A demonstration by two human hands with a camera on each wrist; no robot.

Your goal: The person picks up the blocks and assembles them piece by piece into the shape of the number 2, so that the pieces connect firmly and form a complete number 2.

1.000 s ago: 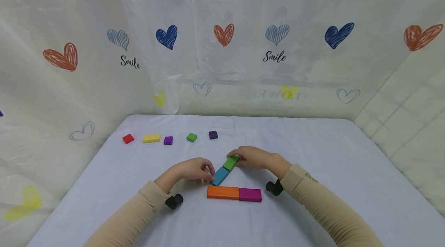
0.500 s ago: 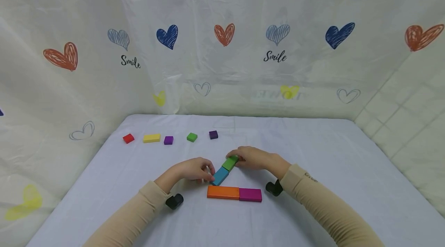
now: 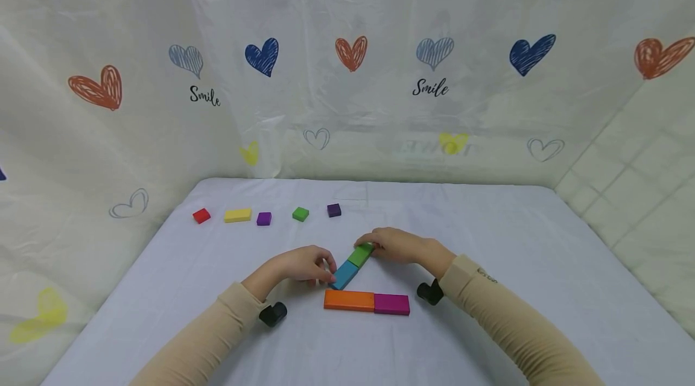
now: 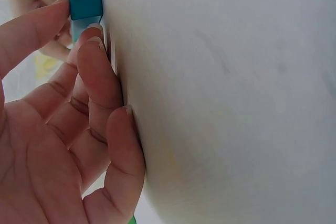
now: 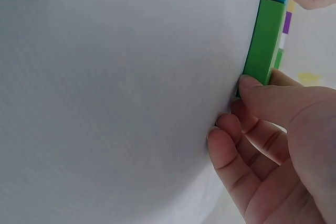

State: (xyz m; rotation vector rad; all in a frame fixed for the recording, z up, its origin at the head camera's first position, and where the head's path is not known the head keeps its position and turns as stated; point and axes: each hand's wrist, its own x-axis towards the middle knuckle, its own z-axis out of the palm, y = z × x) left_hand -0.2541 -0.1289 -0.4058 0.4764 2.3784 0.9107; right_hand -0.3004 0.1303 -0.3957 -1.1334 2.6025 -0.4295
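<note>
A blue block (image 3: 344,275) and a green block (image 3: 361,255) lie end to end on the white cloth, forming a slanted line. My left hand (image 3: 304,264) has its thumb and fingertips at the blue block's near end, the other fingers curled beside the cloth. At the far end, my right hand (image 3: 400,245) pinches the green block between thumb and fingers. The right wrist view shows the thumb on the side of the green block (image 5: 265,40). Just in front, an orange block (image 3: 349,300) and a magenta block (image 3: 392,304) sit end to end in a straight row.
Along the back left of the table stand a red block (image 3: 201,216), a yellow block (image 3: 238,215), a purple block (image 3: 263,219), a small green block (image 3: 300,214) and a dark purple block (image 3: 333,210). A heart-printed curtain (image 3: 380,108) hangs behind the table.
</note>
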